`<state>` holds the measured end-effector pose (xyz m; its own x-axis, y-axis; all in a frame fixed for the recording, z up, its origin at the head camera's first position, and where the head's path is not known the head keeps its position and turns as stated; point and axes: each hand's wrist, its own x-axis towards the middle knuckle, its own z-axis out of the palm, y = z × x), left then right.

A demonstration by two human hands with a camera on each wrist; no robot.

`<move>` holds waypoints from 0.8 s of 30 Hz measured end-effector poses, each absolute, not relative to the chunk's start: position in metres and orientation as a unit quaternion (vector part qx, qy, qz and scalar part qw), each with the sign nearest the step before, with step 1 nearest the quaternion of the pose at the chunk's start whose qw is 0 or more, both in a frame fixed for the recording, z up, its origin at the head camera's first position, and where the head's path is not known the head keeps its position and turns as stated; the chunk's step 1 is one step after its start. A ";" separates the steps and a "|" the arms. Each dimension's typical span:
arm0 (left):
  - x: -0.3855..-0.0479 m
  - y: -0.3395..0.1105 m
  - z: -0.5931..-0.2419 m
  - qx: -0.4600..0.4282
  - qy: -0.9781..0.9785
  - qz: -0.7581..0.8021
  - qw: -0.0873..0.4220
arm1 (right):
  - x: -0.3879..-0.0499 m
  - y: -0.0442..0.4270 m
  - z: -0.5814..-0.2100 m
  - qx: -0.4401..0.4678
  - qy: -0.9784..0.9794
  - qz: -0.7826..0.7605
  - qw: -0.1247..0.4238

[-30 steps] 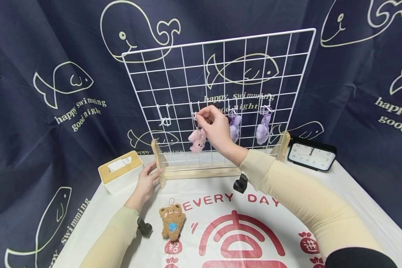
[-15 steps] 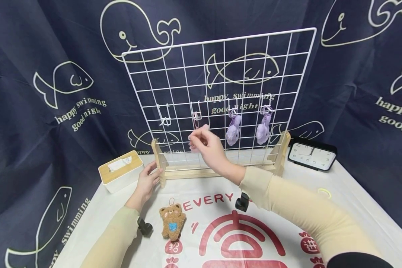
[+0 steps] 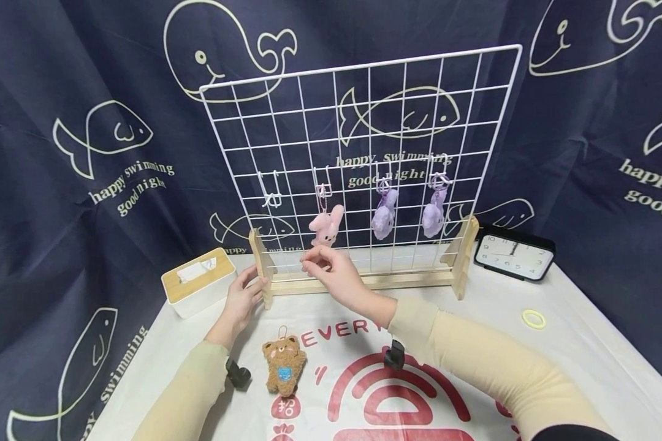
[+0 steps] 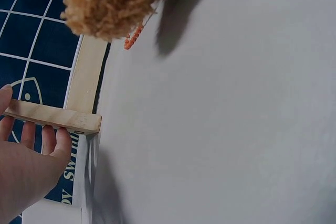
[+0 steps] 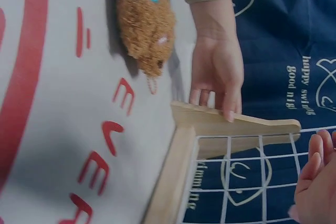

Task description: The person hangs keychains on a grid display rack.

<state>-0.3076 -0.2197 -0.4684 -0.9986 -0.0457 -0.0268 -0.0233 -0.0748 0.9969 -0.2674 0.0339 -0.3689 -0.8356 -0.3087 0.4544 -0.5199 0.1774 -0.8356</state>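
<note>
My left hand [image 3: 241,303] holds the wooden side foot [image 4: 55,116] of a white grid rack [image 3: 369,73], thumb on one side and fingers on the other. My right hand [image 3: 339,278] is just below a pink bunny plush keychain [image 3: 327,228], fingers loosely bent and nothing seen between them; the bunny's lower end is partly hidden behind it. By its beaded chain the bunny hangs from a white hook [image 3: 323,190]. A brown bear plush keychain [image 3: 284,367] with a blue patch lies on the table in front of the left hand.
Two purple plush keychains [image 3: 384,220] hang on hooks further right. Another white hook [image 3: 273,199] is at the left. A tissue box [image 3: 198,282] stands left of the rack, a black clock [image 3: 513,256] right of it. A yellow ring [image 3: 533,319] lies on the table.
My right hand has let go near the hook and moved down past the bunny, which now hangs in view. The left hand has stayed at the rack's foot.
</note>
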 end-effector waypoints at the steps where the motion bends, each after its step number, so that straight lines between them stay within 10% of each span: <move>1: -0.307 -0.220 -0.468 0.024 -0.680 -0.733 0.006 | -0.268 0.033 -0.373 0.272 -0.765 0.577 0.089; 24: -0.306 -0.219 -0.468 0.025 -0.680 -0.732 0.012 | -0.263 0.012 -0.427 0.271 -0.796 0.541 0.013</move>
